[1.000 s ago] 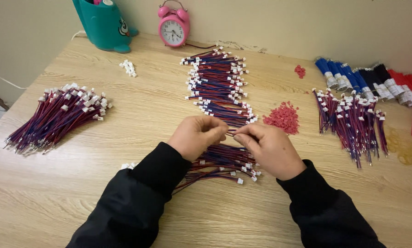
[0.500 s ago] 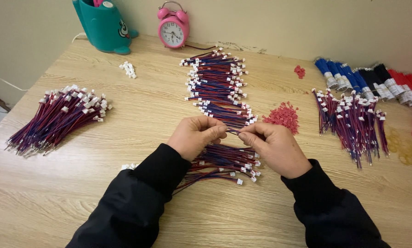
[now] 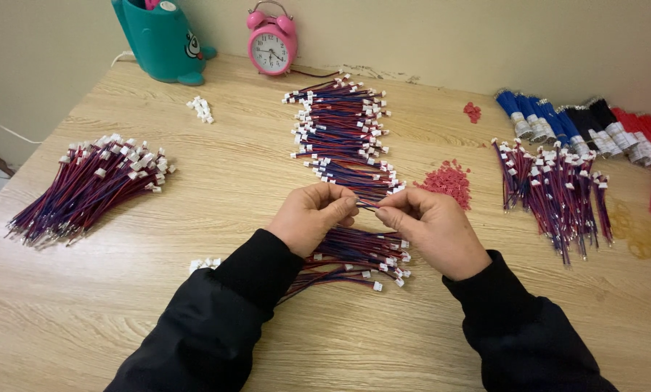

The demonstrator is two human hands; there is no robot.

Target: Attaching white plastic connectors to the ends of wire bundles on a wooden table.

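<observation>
left hand [image 3: 312, 215]: closed in a pinch on one end of a short red-and-blue wire [image 3: 367, 205], thumb and forefinger pressed together, knuckles up.
right hand [image 3: 433, 231]: closed likewise on the other end of the same wire, fingertips nearly meeting those of the left.
wire: held between both hands, raised just above the surface, over the near end of the middle row; whether a plug already sits on the end cannot be told, too small and hidden by fingertips.
grip advice: best kept close to the wire's tip, pinch firm but short, so the thin strands stay straight and do not buckle.
alignment: probably worth turning the end toward the eye before pushing anything together; red and blue strands side by side, not crossed.
loose pile [image 3: 354, 258]: directly under the wrists, wires with white plugs, touching the left sleeve; easy to drag out of place, so wrists better kept lifted.
middle row [image 3: 343, 131]: neat stack of wires beyond the hands, running toward the wall.
red bits [image 3: 447, 178]: small heap just beyond the right hand, within easy reach.
white plugs [image 3: 204, 263]: a few beside the left sleeve; more [image 3: 201, 108] farther off.
left bundle [image 3: 86, 189]: well apart, fanned on the wooden surface [image 3: 194, 218].
right bundle [image 3: 558, 185]: well apart, past the red heap.
far edge: teal pot [image 3: 162, 40], pink clock [image 3: 272, 47], blue, black and red wire bunches [image 3: 579, 127].
</observation>
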